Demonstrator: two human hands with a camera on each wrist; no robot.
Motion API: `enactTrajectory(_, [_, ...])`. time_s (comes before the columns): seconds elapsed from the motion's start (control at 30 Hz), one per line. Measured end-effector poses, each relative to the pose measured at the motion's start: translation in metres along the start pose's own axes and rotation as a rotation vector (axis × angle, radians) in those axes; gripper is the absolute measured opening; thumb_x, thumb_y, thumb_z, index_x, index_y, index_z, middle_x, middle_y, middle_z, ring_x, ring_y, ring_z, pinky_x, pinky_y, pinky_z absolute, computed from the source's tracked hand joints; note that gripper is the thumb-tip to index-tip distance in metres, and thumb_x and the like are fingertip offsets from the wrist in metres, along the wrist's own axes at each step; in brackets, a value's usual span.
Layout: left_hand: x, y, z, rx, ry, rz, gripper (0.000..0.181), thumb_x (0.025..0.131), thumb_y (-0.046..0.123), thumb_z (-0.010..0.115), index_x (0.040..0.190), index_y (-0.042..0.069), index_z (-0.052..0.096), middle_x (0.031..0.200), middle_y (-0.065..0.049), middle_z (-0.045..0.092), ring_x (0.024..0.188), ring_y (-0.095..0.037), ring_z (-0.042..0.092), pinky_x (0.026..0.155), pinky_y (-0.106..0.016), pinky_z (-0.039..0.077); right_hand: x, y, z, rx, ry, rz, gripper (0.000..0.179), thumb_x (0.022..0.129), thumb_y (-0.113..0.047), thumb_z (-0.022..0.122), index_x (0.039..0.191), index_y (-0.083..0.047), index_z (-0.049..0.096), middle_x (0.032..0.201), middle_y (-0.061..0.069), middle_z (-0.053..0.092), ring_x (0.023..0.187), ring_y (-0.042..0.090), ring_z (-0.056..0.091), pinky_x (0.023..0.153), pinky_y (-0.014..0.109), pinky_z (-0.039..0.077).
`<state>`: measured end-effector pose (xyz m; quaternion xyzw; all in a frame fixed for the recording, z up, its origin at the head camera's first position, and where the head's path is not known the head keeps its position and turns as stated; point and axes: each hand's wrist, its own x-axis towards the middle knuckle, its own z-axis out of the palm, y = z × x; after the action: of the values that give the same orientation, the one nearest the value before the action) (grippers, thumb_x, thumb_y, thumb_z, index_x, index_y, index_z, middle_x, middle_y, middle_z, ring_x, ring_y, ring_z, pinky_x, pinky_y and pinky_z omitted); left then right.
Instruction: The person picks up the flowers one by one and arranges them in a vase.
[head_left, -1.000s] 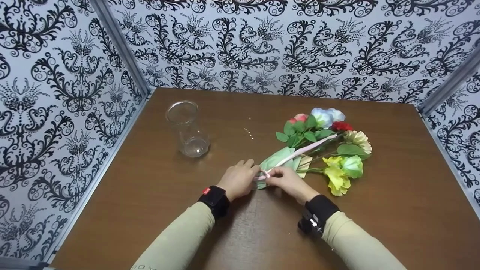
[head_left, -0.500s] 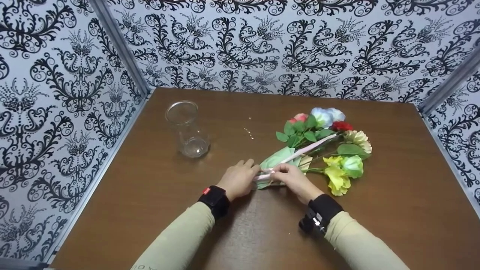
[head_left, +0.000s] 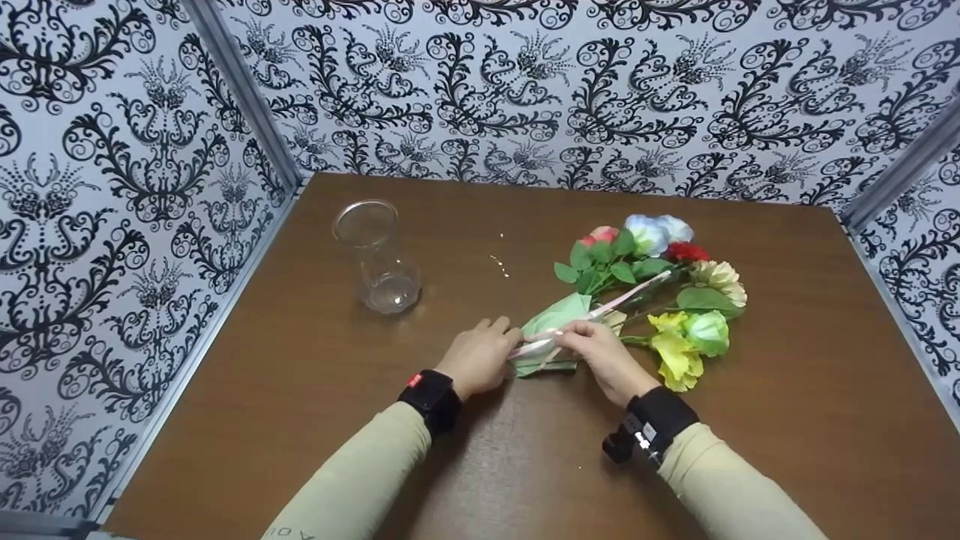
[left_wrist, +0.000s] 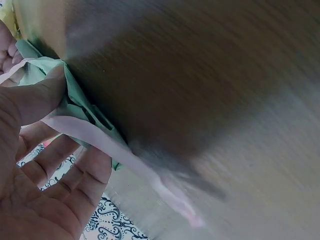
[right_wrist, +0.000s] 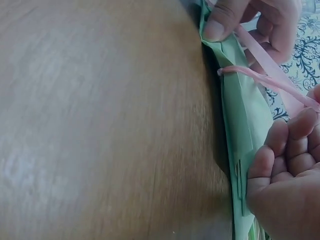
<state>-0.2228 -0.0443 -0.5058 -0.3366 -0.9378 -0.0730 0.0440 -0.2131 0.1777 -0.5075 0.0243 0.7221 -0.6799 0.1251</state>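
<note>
A bouquet of artificial flowers lies on the table, its stems wrapped in green paper (head_left: pixel 556 313). My left hand (head_left: pixel 480 358) grips the narrow end of the wrap, thumb on top in the left wrist view. Beneath that thumb runs a pink ribbon (left_wrist: pixel 131 161), one tail hanging past the paper. My right hand (head_left: pixel 604 356) pinches the ribbon and holds a stretch of it up from the wrap. In the right wrist view a ribbon strand (right_wrist: pixel 250 73) crosses the paper's edge toward the right fingertips. Another ribbon length (head_left: pixel 634 295) lies toward the flowers.
A clear glass vase (head_left: pixel 390 292) stands at the back left. Yellow (head_left: pixel 679 361), red (head_left: pixel 686 252) and pale blue flowers (head_left: pixel 646 234) spread out at the right. Small light scraps (head_left: pixel 501 268) lie mid-table. Patterned walls (head_left: pixel 480 97) border the table's back and left.
My right hand has moved right, away from the left hand, drawing the pinched ribbon along over the wrap. The left hand keeps its hold in place.
</note>
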Motion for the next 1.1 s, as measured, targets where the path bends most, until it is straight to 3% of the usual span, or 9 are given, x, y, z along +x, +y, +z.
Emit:
enactTrajectory(0.3, [0.001,0.000,0.000,-0.006,-0.002,0.003,0.036,0.080,0.007,0.074,0.115,0.013,0.067,0.108,-0.005,0.061,0.095,-0.029,0.062,0.070,-0.044,0.055,-0.001,-0.001,-0.008,0.125,0.087,0.036,0.007,0.094,-0.004,0.063,0.087,-0.004,0.065,0.080,0.000,0.060,0.074,0.013,0.056,0.075,0.029,0.048])
enactTrajectory(0.6, [0.002,0.000,0.000,0.005,-0.009,0.003,0.039,0.081,0.007,0.074,0.119,0.013,0.067,0.111,-0.005,0.061,0.098,-0.028,0.063,0.072,-0.043,0.056,0.000,-0.004,-0.015,0.213,0.129,0.026,0.011,0.095,-0.004,0.062,0.085,-0.006,0.066,0.074,0.000,0.060,0.070,0.013,0.055,0.071,0.029,0.045])
enactTrajectory(0.8, [0.001,-0.001,0.000,0.011,-0.009,0.000,0.038,0.084,0.009,0.073,0.120,0.015,0.067,0.111,-0.005,0.061,0.099,-0.027,0.063,0.074,-0.042,0.057,0.000,-0.006,-0.019,0.277,0.155,0.023,0.006,0.097,-0.003,0.061,0.094,0.000,0.065,0.074,0.000,0.059,0.069,0.013,0.055,0.068,0.028,0.045])
enactTrajectory(1.1, [0.001,0.000,-0.001,0.004,-0.022,-0.009,0.044,0.083,0.011,0.075,0.125,0.016,0.066,0.113,-0.006,0.061,0.100,-0.028,0.063,0.074,-0.042,0.057,0.002,-0.011,-0.021,0.337,0.213,0.007,0.010,0.097,-0.002,0.060,0.088,-0.003,0.064,0.069,-0.001,0.058,0.062,0.012,0.055,0.062,0.024,0.044])
